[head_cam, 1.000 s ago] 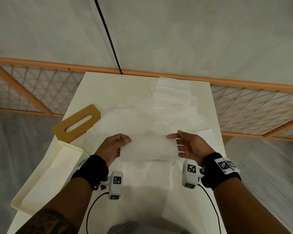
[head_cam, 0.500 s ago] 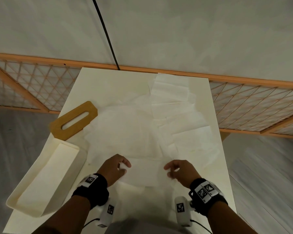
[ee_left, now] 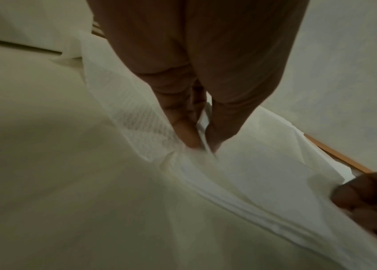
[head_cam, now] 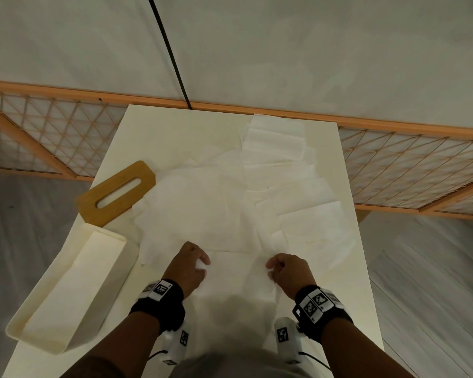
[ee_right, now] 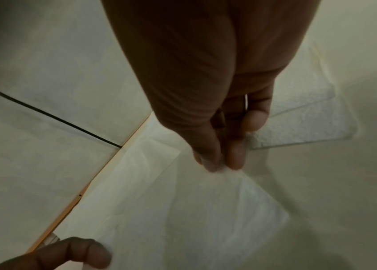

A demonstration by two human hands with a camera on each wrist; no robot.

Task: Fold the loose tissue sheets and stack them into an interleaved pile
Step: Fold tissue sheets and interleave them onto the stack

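A white tissue sheet point(head_cam: 236, 271) is stretched between my two hands near the table's front edge. My left hand point(head_cam: 200, 264) pinches its left end, thumb against fingers point(ee_left: 186, 133). My right hand point(head_cam: 271, 268) pinches the right end between thumb and fingertips point(ee_right: 236, 155). The sheet point(ee_left: 263, 175) shows a long fold line in the left wrist view and lies low over the tabletop point(ee_right: 182, 210). Beyond my hands, several loose tissue sheets point(head_cam: 210, 208) overlap across the middle of the table, and more sheets point(head_cam: 276, 143) run toward the far right corner.
A cream table point(head_cam: 175, 132) carries everything. A cream open box point(head_cam: 66, 290) stands at the front left edge. Behind it lies a wooden lid with a slot point(head_cam: 118, 192). An orange lattice screen point(head_cam: 410, 165) and a black cable point(head_cam: 170, 50) stand beyond the table.
Both hands have pulled the sheet toward me and down to the front of the table. The right hand's fingers have gone from spread under the sheet to a pinch.
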